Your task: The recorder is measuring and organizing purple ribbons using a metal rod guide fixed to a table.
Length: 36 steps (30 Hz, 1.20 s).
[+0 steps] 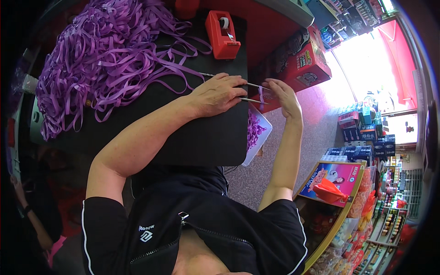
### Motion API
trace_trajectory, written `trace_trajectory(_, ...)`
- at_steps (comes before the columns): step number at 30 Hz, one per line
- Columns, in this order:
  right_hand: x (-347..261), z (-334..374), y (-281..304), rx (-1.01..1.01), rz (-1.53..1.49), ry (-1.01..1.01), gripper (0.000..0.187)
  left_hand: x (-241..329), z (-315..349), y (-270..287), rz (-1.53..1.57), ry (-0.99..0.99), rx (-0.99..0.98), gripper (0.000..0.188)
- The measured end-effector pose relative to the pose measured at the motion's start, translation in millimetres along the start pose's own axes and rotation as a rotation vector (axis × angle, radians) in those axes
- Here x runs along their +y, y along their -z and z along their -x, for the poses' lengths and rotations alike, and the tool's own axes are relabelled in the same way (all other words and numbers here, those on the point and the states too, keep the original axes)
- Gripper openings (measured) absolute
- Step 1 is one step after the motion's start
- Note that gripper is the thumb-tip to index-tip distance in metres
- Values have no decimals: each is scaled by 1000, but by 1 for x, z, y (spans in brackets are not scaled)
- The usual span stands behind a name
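My left hand (220,94) is closed around two thin metal rods (252,100) over the right edge of the black table (192,137). Their tips stick out to the right, with a short purple ribbon piece (261,96) across them. Close beside that piece is my right hand (286,98), its fingers stretched and slightly bent; whether a fingertip touches the ribbon is unclear. A large tangled heap of purple ribbon (105,59) covers the table's left and far side, some strands reaching toward my left hand. Below my hands, a white bin (261,142) holds purple ribbon pieces.
A red tape dispenser (223,36) stands at the table's far right. Beyond the edge sits a red printed carton (302,59). Right of me is a display case (334,183) with packaged goods and shelves. Another person's arm (36,224) shows at the lower left.
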State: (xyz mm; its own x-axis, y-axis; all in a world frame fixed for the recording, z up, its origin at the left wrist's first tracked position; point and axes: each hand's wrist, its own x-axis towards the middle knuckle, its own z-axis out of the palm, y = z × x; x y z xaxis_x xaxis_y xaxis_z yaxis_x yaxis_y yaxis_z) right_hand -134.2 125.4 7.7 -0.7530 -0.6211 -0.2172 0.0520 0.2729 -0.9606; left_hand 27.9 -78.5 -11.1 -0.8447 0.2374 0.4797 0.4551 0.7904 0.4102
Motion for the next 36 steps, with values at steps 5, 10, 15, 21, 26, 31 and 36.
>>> trace_trajectory(5, 10, -22, 0, -152, -29, -93, 20, 2, -1, 2, -9, -16, -11, 24)
trace_trajectory(10, 19, -16, 3, -41, -223, -128, 15, 1, 0, 1, -8, -9, -5, 24)
trace_trajectory(15, 19, -4, 1, 9, -255, -123, 21, 0, 1, 0, 8, -5, 10, 23)
trace_trajectory(21, 25, 22, 5, -24, -21, -145, 26, 1, -1, -1, 19, -3, 11, 24)
trace_trajectory(26, 44, 16, 13, -155, -55, -99, 23, 2, -1, 1, 29, 6, 6, 24)
trace_trajectory(31, 48, 12, 29, -134, -30, -134, 23, 3, -2, 1, 27, 4, -3, 24)
trace_trajectory(36, 28, 3, 18, 79, -1, 63, 25, 3, -2, 1, 20, 9, -12, 25)
